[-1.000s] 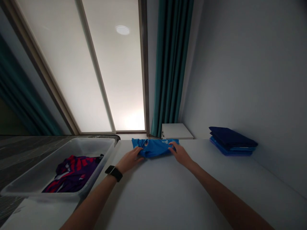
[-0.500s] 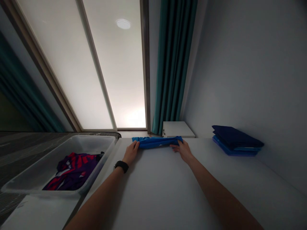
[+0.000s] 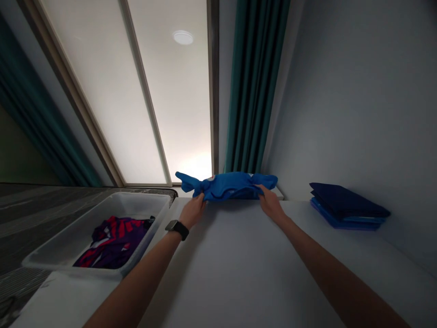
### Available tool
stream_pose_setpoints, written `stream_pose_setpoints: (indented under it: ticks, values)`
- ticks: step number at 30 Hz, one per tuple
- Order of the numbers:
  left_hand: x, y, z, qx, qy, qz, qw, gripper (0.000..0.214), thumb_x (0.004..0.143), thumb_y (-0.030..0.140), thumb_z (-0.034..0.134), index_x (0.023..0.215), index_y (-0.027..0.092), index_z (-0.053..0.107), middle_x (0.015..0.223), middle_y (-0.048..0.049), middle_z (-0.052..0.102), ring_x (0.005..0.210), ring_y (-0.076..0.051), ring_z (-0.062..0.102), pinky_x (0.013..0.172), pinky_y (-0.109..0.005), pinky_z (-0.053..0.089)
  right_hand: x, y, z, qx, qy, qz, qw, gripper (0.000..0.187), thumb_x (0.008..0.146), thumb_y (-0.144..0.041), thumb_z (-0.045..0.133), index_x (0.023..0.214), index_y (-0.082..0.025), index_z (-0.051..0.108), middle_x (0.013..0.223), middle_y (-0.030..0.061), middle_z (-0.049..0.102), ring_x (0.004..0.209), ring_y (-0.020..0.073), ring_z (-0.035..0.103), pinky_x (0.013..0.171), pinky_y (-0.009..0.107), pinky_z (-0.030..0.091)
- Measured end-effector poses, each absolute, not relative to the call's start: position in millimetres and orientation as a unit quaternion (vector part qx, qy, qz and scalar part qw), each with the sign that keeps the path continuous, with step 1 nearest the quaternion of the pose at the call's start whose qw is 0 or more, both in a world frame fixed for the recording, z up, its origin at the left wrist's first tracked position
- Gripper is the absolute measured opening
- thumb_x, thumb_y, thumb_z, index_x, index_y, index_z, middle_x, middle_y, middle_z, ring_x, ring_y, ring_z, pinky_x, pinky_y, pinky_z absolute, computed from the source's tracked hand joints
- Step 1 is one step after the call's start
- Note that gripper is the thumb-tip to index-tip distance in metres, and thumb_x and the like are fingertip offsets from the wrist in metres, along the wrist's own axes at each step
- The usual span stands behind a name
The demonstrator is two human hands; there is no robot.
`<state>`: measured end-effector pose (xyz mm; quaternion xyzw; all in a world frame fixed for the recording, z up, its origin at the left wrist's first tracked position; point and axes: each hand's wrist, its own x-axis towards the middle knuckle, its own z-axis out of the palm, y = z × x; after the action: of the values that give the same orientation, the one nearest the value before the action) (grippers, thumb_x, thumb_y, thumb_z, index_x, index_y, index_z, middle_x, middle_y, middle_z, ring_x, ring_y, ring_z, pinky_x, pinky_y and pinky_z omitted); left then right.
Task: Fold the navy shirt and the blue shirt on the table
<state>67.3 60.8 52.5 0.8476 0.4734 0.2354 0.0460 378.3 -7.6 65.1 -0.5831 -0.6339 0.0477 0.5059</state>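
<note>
Raised and spread wider than half a second ago, a blue garment [image 3: 235, 186] stretches, loosely bunched, over the white table's [image 3: 239, 264] far edge, gripped by my left hand [image 3: 193, 210] and right hand [image 3: 272, 205]. It looks unfolded; a folded stack [image 3: 348, 205] sits apparently finished at right, purple-and-red clothing [image 3: 116, 246] waiting in the bin [image 3: 133, 203].

White tabletop [image 3: 235, 259] lies open between the person's arms [image 3: 319, 264], and again rightward as far as stacked blue clothes [image 3: 348, 206] near the wall [image 3: 358, 100]. Leftward, a plastic tub's [image 3: 133, 205] raised sides obstruct. Ahead, a blue shirt [image 3: 232, 186] bars the gap between left hand [image 3: 193, 210] and right hand [image 3: 272, 205].
</note>
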Motion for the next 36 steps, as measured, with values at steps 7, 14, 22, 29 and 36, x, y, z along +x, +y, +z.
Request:
stream_pose_setpoints:
  ticks: [7, 14, 22, 29, 36]
  values:
    - [21.4, -4.9, 24.3, 0.855, 0.48, 0.186, 0.065, 0.029, 0.097, 0.023, 0.032, 0.119, 0.02, 0.051, 0.134, -0.0161, 0.056, 0.104, -0.027, 0.065, 0.08, -0.035, 0.049, 381.2, -98.4, -5.8, -0.644, -0.685, 0.049, 0.337, 0.039, 0.084, -0.016, 0.036, 0.111, -0.023, 0.063, 0.091, 0.0061, 0.071, 0.08, 0.0249, 0.067, 0.073, 0.035, 0.05]
    - [11.8, -73.5, 34.9, 0.882, 0.469, 0.036, -0.002, 0.024, 0.093, 0.018, 0.039, 0.106, 0.021, 0.059, 0.119, -0.0099, 0.065, 0.099, -0.025, 0.064, 0.081, -0.037, 0.049, 361.9, -162.8, -9.6, -0.633, -0.752, -0.063, 0.175, 0.048, 0.079, -0.006, 0.042, 0.119, -0.02, 0.063, 0.103, 0.0089, 0.07, 0.082, 0.0219, 0.064, 0.075, 0.033, 0.051]
    - [13.7, -76.1, 60.0, 0.897, 0.439, -0.025, -0.039, 0.029, 0.092, 0.016, 0.035, 0.103, 0.019, 0.062, 0.087, -0.0081, 0.068, 0.082, -0.024, 0.064, 0.077, -0.04, 0.047, 342.4, -171.7, 16.5, -0.655, -0.756, 0.004, -0.019, 0.054, 0.082, -0.003, 0.04, 0.126, -0.026, 0.06, 0.119, 0.0087, 0.063, 0.077, 0.0161, 0.067, 0.067, 0.027, 0.052]
    - [47.7, -51.8, 51.6, 0.905, 0.412, 0.104, 0.027, 0.039, 0.098, 0.031, 0.032, 0.132, 0.021, 0.049, 0.118, -0.0089, 0.063, 0.102, -0.023, 0.06, 0.087, -0.037, 0.047, 352.1, -175.6, 65.8, -0.634, -0.741, 0.218, -0.026, 0.046, 0.089, -0.018, 0.04, 0.129, -0.029, 0.06, 0.118, 0.0072, 0.064, 0.098, 0.0238, 0.064, 0.08, 0.037, 0.052]
    - [58.5, -44.0, -0.3, 0.913, 0.39, 0.107, 0.043, 0.056, 0.098, 0.051, 0.029, 0.147, 0.023, 0.034, 0.151, -0.0084, 0.038, 0.138, -0.027, 0.035, 0.111, -0.046, 0.032, 345.5, -128.4, 52.2, -0.641, -0.739, 0.169, 0.122, 0.049, 0.097, -0.03, 0.026, 0.138, -0.017, 0.051, 0.136, 0.0105, 0.055, 0.124, 0.0245, 0.05, 0.103, 0.041, 0.041]
